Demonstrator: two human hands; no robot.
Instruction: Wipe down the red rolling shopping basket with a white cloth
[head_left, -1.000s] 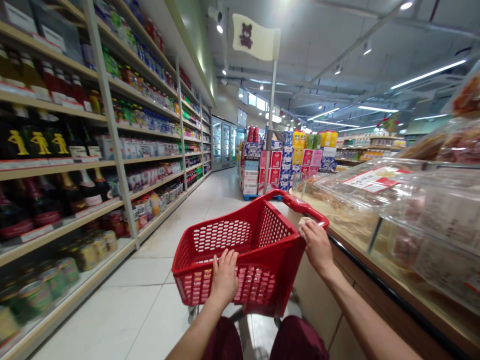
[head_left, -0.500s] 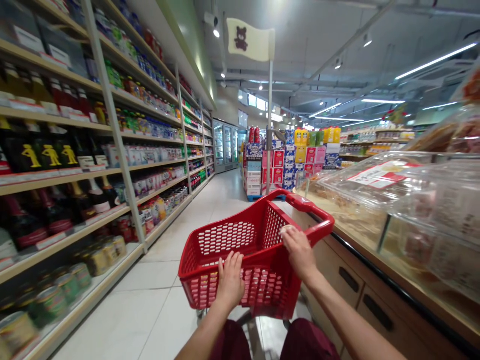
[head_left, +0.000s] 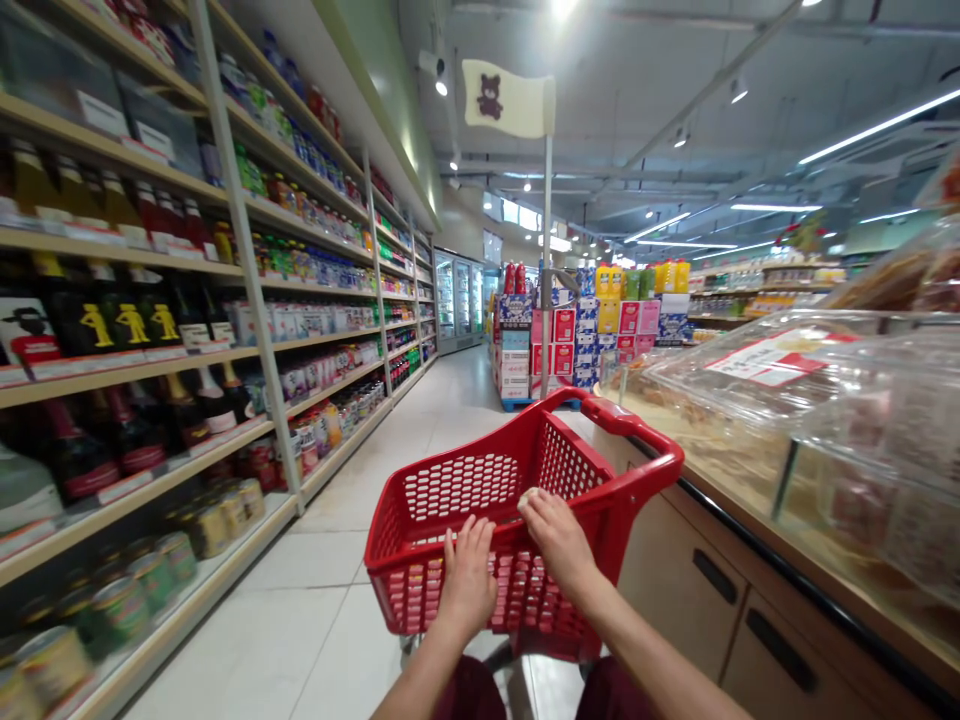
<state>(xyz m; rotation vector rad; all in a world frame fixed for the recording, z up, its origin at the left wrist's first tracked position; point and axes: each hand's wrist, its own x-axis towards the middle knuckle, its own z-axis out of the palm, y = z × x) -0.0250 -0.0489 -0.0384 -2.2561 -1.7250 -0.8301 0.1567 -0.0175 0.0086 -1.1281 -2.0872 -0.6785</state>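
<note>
red cart rim (head_left: 506, 545) lies under left fingers (head_left: 466, 548), slightly apart; right fingers (head_left: 544, 514) clamp a pale cloth (head_left: 527, 498) beside it

We saw a solid red cart (head_left: 508, 546), its sides patterned with rows of small holes. The wad (head_left: 529, 496) in our right hand (head_left: 559, 545) was off-white, and our trousers (head_left: 481, 692) were maroon. The flag (head_left: 525, 105) was cream with a dark brown bear (head_left: 490, 97). We saw pale grey floor tiles (head_left: 255, 640), yellow figures on black bottles (head_left: 129, 300), blue-and-white boxes (head_left: 673, 325), and a red-and-white label (head_left: 772, 360) above beige cabinets (head_left: 675, 570) with black handles (head_left: 714, 576).
</note>
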